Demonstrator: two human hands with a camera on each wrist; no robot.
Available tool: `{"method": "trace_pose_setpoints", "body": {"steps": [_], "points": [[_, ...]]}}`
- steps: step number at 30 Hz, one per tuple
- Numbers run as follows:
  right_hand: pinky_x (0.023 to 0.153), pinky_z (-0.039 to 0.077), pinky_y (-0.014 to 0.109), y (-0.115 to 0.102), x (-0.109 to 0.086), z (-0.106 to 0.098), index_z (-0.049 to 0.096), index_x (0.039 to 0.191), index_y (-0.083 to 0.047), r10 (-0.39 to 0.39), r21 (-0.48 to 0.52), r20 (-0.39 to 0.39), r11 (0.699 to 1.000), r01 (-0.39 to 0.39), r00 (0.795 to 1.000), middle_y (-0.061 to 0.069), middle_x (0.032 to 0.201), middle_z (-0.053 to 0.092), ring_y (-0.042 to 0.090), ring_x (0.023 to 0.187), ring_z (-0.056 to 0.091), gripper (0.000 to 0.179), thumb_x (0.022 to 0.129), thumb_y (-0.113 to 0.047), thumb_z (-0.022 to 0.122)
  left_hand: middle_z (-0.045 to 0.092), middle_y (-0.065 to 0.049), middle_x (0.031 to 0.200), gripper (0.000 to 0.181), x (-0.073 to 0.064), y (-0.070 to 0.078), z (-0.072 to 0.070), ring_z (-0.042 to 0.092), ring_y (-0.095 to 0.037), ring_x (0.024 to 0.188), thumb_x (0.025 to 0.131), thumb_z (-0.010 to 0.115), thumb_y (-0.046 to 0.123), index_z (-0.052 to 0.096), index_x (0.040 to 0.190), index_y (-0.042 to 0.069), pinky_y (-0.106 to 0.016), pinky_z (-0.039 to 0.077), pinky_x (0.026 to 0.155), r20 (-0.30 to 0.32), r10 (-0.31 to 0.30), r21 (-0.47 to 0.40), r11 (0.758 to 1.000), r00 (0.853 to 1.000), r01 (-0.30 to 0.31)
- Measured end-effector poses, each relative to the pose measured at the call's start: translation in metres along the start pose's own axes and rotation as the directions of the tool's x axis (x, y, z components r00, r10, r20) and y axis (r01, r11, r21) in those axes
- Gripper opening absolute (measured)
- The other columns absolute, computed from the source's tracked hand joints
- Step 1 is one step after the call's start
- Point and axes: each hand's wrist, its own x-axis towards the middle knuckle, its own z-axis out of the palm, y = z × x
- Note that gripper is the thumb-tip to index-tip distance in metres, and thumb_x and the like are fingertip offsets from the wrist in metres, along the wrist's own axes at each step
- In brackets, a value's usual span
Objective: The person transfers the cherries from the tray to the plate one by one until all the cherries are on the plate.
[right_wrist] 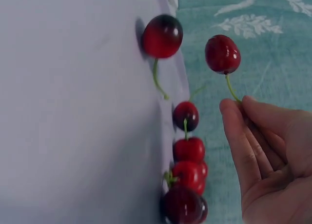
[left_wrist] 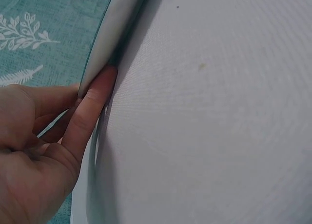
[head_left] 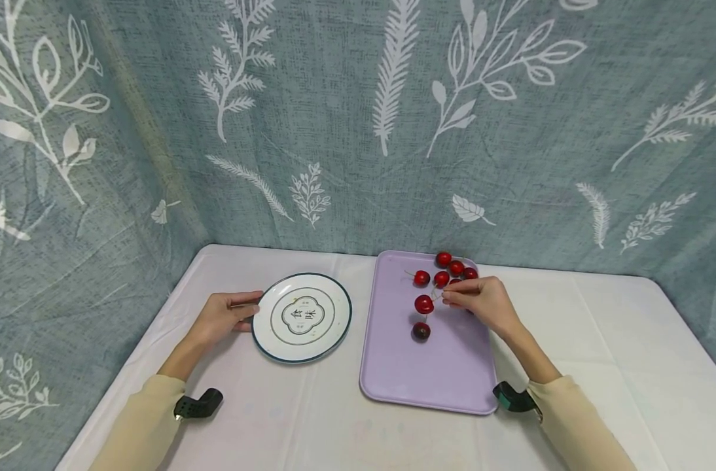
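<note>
My right hand (head_left: 483,301) pinches a red cherry (right_wrist: 223,54) by its green stem (right_wrist: 232,88) between thumb and fingertips. The fruit hangs over the lilac tray (head_left: 446,376), clear of its surface in the right wrist view. Nearby on the tray lies a darker cherry (head_left: 421,331), and several more cherries (head_left: 441,279) cluster toward the far right corner, partly covered by the hand. On the left, my other hand (head_left: 219,317) holds the edge of a white plate (head_left: 338,314) with a blue rim and printed characters. In the left wrist view, fingers (left_wrist: 85,119) grasp the plate's rim.
Both plate and tray sit on a table with a white cloth (head_left: 576,340), the tray to the plate's right. A blue-green curtain (head_left: 346,131) with white leaf patterns hangs behind and at the sides.
</note>
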Motion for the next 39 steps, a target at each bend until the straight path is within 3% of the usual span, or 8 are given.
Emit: {"method": "trace_pose_setpoints", "body": {"steps": [9,16,26,39], "points": [[0.073,0.061,0.029,-0.006,0.004,0.03,0.07,0.103,0.016,-0.039,0.143,0.04,0.989,0.033,0.998,0.022,0.093,0.072,0.02,0.078,0.073,0.024,0.086,-0.001,0.074,0.046,-0.038,0.135,0.042,0.0,0.004,0.0,0.067,-0.005,0.08,0.098,0.053,-0.002,0.045,0.136,-0.017,-0.026,0.061,0.072,0.017,0.006,0.017,1.0,1.0,-0.006],[0.08,0.06,0.04,-0.016,0.009,0.054,0.066,0.109,0.017,0.019,0.27,0.115,0.962,-0.049,0.993,0.017,0.092,0.073,0.015,0.08,0.072,0.03,0.088,-0.003,0.071,0.045,-0.036,0.138,0.041,-0.002,0.003,-0.003,0.065,-0.002,0.081,0.098,0.053,0.0,0.047,0.137,-0.014,-0.024,0.06,0.072,-0.011,0.002,0.046,0.999,1.0,-0.001],[0.072,0.062,0.029,-0.025,0.013,0.103,0.071,0.101,0.013,0.004,0.224,0.116,0.974,-0.03,0.993,0.02,0.088,0.073,0.017,0.077,0.072,0.019,0.088,-0.001,0.072,0.046,-0.038,0.136,0.042,-0.002,0.004,0.002,0.065,-0.003,0.077,0.098,0.053,-0.001,0.047,0.136,-0.015,-0.024,0.061,0.069,-0.011,-0.002,0.044,0.999,1.0,0.002],[0.076,0.061,0.034,-0.035,0.019,0.13,0.07,0.101,0.014,0.068,0.355,0.081,0.93,-0.093,0.994,0.023,0.094,0.072,0.025,0.081,0.073,0.018,0.087,0.004,0.07,0.044,-0.035,0.14,0.042,-0.003,0.004,0.006,0.064,-0.002,0.083,0.097,0.054,0.0,0.047,0.137,-0.013,-0.024,0.061,0.072,-0.028,0.003,0.042,0.999,1.0,-0.002]]}}
